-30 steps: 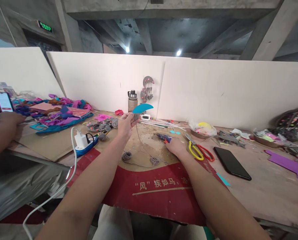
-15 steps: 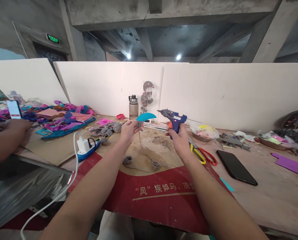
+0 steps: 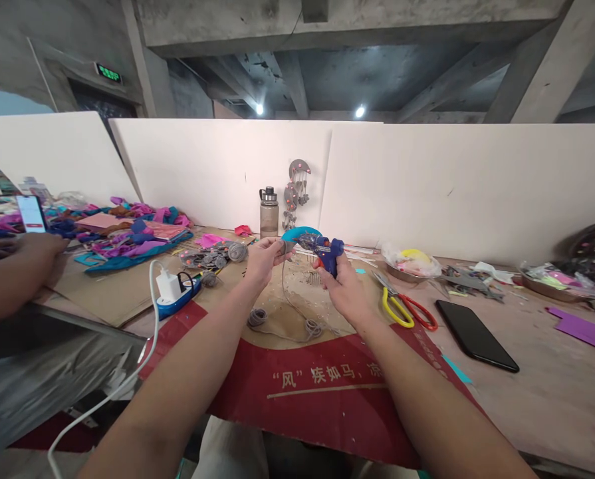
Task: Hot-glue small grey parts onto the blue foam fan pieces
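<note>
Blue crescent (image 3: 301, 233) now partly hidden behind glue gun (image 3: 330, 251) – 0.5 s ago the 2 were apart. Nozzle tip's hard to make out. Crescent sits just beyond L hand (image 3: 266, 258), fingers pinching grey material at its edge – R hand (image 3: 344, 286) grips gun, grey yarn (image 3: 288, 296) dangling btwn hands.

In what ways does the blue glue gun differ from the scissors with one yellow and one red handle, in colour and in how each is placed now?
The blue glue gun is raised in the right hand, while the yellow-and-red-handled scissors lie unheld. The gun's nozzle points left; the scissors' blades point away from the person. Both are hand tools.
</note>
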Demonstrator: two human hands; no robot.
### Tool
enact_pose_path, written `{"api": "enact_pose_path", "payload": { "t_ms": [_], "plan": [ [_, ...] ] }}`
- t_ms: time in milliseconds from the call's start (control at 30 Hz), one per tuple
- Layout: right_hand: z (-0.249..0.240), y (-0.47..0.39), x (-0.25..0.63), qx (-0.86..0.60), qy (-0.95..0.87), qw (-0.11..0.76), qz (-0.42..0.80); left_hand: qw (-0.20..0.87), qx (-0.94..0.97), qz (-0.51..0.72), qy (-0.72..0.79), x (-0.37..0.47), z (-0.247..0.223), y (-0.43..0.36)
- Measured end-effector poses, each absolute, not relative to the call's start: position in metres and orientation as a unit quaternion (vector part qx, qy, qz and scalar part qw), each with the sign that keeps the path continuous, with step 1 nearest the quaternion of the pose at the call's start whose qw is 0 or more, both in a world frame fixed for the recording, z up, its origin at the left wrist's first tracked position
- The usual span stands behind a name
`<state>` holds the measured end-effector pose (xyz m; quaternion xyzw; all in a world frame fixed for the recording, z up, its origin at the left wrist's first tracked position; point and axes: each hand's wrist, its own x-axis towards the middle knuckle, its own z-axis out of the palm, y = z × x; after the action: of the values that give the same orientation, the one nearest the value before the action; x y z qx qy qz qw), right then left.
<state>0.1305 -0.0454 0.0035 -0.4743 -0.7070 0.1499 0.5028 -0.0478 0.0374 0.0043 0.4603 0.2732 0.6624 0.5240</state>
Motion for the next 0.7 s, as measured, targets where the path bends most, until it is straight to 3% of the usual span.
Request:
{"api": "enact_pose_path", "payload": {
  "t_ms": [333,700],
  "plan": [
    [-0.0005,-0.0439,0.1296,-0.503,-0.718,0.476,0.073,0.516,0.511,0.638,0.257,-0.0426,0.0036,0.0346],
    [0.0001,-0.0446,0.1274,-0.519,-0.716,0.461,0.078,0.51,0.517,0.634,0.266,-0.0391,0.0019,0.0344]
  ]
}}
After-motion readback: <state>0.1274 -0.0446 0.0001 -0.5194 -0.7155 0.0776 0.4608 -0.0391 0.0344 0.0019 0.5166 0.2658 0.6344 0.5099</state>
